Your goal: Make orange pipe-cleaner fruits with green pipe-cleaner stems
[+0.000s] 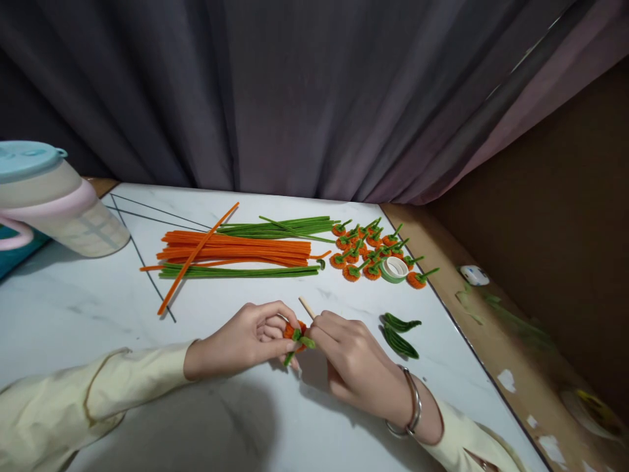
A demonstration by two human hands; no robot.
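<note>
Lower centre of frame: left hand (246, 337) and right hand (346, 357) meeting over a white marble-patterned table (98, 301), fingers of both closed on one small orange pipe-cleaner coil (293, 331) with green pipe-cleaner ends (303, 341) protruding at its lower side. Thin wooden stick (306, 306) rising obliquely from between the hands, gripped by the right hand, tip pointing toward upper left. Metal bangle (413, 410) on right wrist; pale yellow sleeve (73, 400) on left forearm. Just right of the right hand: two green pipe-cleaner leaves (400, 333), flat on the table. Centre of frame: bundle of orange pipe cleaners (236, 249), flanked above and below by green pipe cleaners (246, 271). Right of the bundles: cluster of finished orange coils with green stems (366, 249), and among them a roll of green tape (394, 269). Left edge: translucent jug with blue lid (54, 203). Background: dark curtain (295, 92).
</note>
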